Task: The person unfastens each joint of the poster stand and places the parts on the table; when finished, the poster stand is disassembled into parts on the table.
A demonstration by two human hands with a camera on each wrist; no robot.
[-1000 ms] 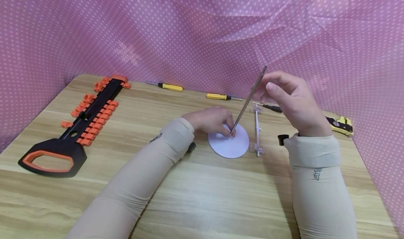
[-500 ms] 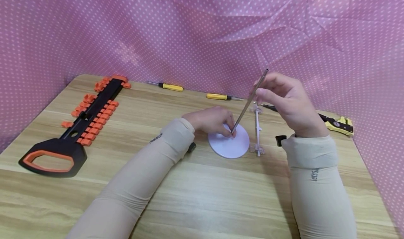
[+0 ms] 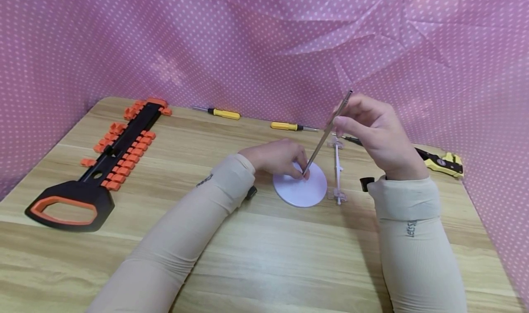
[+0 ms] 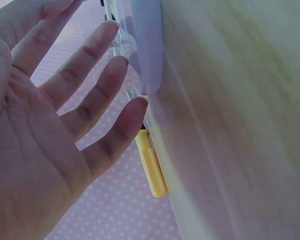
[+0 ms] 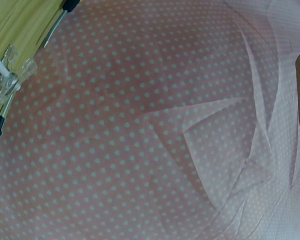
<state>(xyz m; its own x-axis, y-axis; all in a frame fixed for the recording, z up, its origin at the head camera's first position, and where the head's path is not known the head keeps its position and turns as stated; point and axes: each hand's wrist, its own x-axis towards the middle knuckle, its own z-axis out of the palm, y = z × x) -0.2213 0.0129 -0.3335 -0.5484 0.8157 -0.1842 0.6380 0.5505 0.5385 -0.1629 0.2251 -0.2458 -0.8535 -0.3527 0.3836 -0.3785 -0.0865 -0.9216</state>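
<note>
A thin metal rod [image 3: 322,141] stands tilted to the upper right over a white round disc [image 3: 301,196] on the table. My left hand [image 3: 281,158] pinches the rod's lower end, right at the disc. In the left wrist view, its other fingers [image 4: 97,95] spread beside the disc's edge [image 4: 149,50]; the pinch lies outside that view. My right hand [image 3: 378,131] holds the rod near the top between thumb and fingers. Only a sliver of that hand shows in the right wrist view. Right of the disc lies a white bar [image 3: 337,166] with clear plastic end pieces.
Two yellow-handled screwdrivers [image 3: 225,114] lie along the back edge, and a black-handled one [image 3: 352,141] is partly behind my right hand. A black and orange rack [image 3: 130,138] occupies the left. A yellow and black tool [image 3: 448,164] lies far right. Pink dotted cloth [image 3: 264,51] surrounds the table.
My right hand has shifted slightly left and its thumb has come onto the rod. The rod's top has tipped a little to the right. My left hand stays in place.
</note>
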